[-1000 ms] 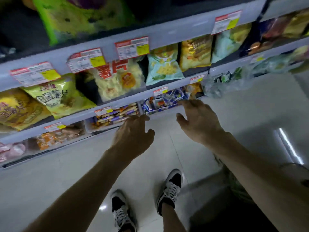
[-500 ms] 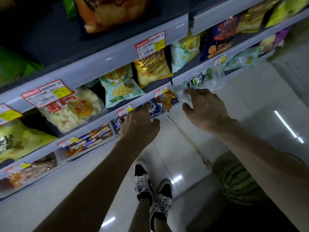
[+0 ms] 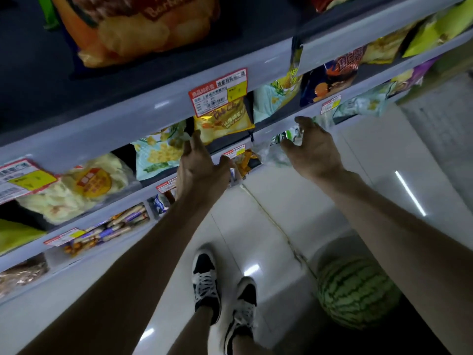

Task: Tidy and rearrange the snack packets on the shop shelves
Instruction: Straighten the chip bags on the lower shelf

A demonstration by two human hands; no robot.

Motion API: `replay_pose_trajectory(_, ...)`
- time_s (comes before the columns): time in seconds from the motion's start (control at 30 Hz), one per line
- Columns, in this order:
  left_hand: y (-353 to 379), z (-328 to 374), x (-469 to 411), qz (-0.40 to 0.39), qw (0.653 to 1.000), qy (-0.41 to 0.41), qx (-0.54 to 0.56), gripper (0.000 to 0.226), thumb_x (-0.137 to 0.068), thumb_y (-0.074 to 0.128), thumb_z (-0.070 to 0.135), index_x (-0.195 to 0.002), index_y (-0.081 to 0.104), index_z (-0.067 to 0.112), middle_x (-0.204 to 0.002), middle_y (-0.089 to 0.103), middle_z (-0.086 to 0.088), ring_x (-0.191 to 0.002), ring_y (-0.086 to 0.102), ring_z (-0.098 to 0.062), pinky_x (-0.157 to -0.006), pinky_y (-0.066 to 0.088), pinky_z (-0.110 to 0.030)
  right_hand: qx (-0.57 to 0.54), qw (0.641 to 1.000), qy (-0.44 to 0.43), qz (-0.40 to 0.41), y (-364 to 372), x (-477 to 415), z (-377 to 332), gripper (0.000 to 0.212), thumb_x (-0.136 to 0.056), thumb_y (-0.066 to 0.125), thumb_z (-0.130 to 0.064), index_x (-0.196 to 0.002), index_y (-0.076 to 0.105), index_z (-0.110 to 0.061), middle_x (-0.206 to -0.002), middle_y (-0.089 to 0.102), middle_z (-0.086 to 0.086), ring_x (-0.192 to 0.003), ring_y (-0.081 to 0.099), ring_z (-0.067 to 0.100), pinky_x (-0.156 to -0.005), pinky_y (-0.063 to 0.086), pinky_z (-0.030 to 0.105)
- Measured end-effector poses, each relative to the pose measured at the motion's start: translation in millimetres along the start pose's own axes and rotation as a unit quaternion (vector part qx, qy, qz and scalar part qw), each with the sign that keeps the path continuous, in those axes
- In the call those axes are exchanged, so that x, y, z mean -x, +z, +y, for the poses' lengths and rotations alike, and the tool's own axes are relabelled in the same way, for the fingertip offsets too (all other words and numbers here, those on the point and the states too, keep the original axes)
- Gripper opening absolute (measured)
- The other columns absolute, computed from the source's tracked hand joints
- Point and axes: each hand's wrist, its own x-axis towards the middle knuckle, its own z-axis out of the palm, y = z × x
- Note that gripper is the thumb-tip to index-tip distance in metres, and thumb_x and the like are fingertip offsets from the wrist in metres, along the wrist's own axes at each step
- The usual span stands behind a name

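Grey shop shelves carry rows of snack packets. My left hand reaches up in front of the middle shelf, fingers straight, its fingertips at the lower edge of a yellow packet and beside a pale blue popcorn packet. My right hand is spread with loosely bent fingers over a clear plastic packet with green print on the lower shelf; whether it touches the packet is not plain. Neither hand holds anything.
A large orange chip bag lies on the top shelf. Dark blue and mint green packets sit to the right. Price tags hang on the shelf edges. A watermelon lies on the white tiled floor by my shoes.
The view has shifted right along the shelves. Both hands have risen: the left from the lowest shelf up to the yellow packet, the right onto the clear packet.
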Motion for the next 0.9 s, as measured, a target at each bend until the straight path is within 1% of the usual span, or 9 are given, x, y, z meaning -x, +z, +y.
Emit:
replay_pose_trajectory(0.07,12,-4,-10,0.020,1.000,-0.005,0.024,0.078,-0.088,0.073,0.029,-0.156,0.036,0.016,-0.139,0.060,-0.014,-0.114,0.062,-0.038,-0.076,0.041,-0.032,-0.074,0.997,0.028,0.016,3,-17,2,0.071,-0.097,0.064,-0.035,-0.158,0.036,-0.013,-0.148,0.054,0.009,-0.140,0.049,0.030,-0.112,0.040,0.036)
replay_pose_trajectory(0.13,23,-4,-18,0.050,0.998,-0.009,0.046,0.086,-0.085,0.076,0.030,-0.158,0.035,0.013,-0.145,0.053,-0.014,-0.127,0.053,-0.036,-0.086,0.036,-0.027,-0.131,0.990,0.038,0.025,7,-34,3,0.081,-0.091,0.069,-0.040,-0.158,0.034,-0.011,-0.130,0.056,0.007,-0.137,0.051,0.031,-0.114,0.041,0.037)
replay_pose_trajectory(0.2,34,-1,-24,0.084,0.994,-0.019,0.066,0.090,-0.083,0.078,0.030,-0.159,0.034,0.011,-0.148,0.049,-0.013,-0.134,0.045,-0.033,-0.090,0.032,-0.023,-0.162,0.986,0.023,0.032,11,-49,6,0.089,-0.087,0.072,-0.042,-0.159,0.031,-0.011,-0.143,0.054,0.004,-0.141,0.048,0.029,-0.116,0.040,0.039)
replay_pose_trajectory(0.27,43,4,-30,0.105,0.989,-0.035,0.096,0.096,-0.082,0.079,0.031,-0.161,0.030,0.008,-0.149,0.047,-0.015,-0.136,0.043,-0.032,-0.091,0.028,-0.018,-0.178,0.983,0.002,0.039,12,-62,8,0.088,-0.088,0.076,-0.039,-0.158,0.031,-0.012,-0.154,0.049,0.005,-0.142,0.047,0.025,-0.114,0.039,0.033)
replay_pose_trajectory(0.33,50,8,-36,0.131,0.981,-0.044,0.136,0.102,-0.078,0.077,0.036,-0.162,0.028,0.007,-0.149,0.047,-0.015,-0.136,0.043,-0.033,-0.094,0.028,-0.019,-0.199,0.979,-0.020,0.046,12,-72,8,0.085,-0.083,0.079,-0.038,-0.154,0.038,-0.016,-0.148,0.054,0.001,-0.133,0.052,0.023,-0.103,0.041,0.026)
replay_pose_trajectory(0.5,63,14,-55,0.194,0.962,-0.075,0.174,0.108,-0.077,0.088,0.044,-0.160,0.031,0.008,-0.153,0.047,-0.011,-0.139,0.045,-0.031,-0.101,0.038,-0.028,-0.251,0.965,-0.061,0.043,15,-97,8,0.104,-0.063,0.086,-0.046,-0.151,0.039,-0.017,-0.138,0.062,-0.003,-0.122,0.062,0.018,-0.105,0.051,0.041)
replay_pose_trajectory(0.7,72,28,-77,0.236,0.949,-0.098,0.182,0.124,-0.059,0.089,0.065,-0.157,0.034,0.012,-0.148,0.053,-0.006,-0.135,0.051,-0.029,-0.108,0.044,-0.042,-0.297,0.948,-0.106,0.040,15,-126,8,0.103,-0.059,0.088,-0.041,-0.145,0.040,-0.012,-0.130,0.064,0.000,-0.114,0.066,0.016,-0.102,0.052,0.036)
replay_pose_trajectory(0.83,76,39,-82,0.232,0.954,-0.129,0.141,0.125,-0.060,0.091,0.066,-0.156,0.034,0.008,-0.145,0.046,-0.014,-0.134,0.043,-0.036,-0.112,0.037,-0.044,-0.272,0.955,-0.110,0.042,7,-142,14,0.114,-0.053,0.091,-0.046,-0.148,0.041,-0.008,-0.136,0.059,0.006,-0.122,0.060,0.022,-0.107,0.049,0.035)
replay_pose_trajectory(0.9,78,43,-79,0.239,0.954,-0.144,0.111,0.120,-0.061,0.092,0.066,-0.151,0.039,0.007,-0.145,0.045,-0.014,-0.134,0.041,-0.036,-0.110,0.033,-0.041,-0.218,0.969,-0.110,0.032,-1,-146,14,0.117,-0.058,0.095,-0.046,-0.153,0.037,-0.009,-0.144,0.050,0.010,-0.131,0.050,0.024,-0.110,0.040,0.026)
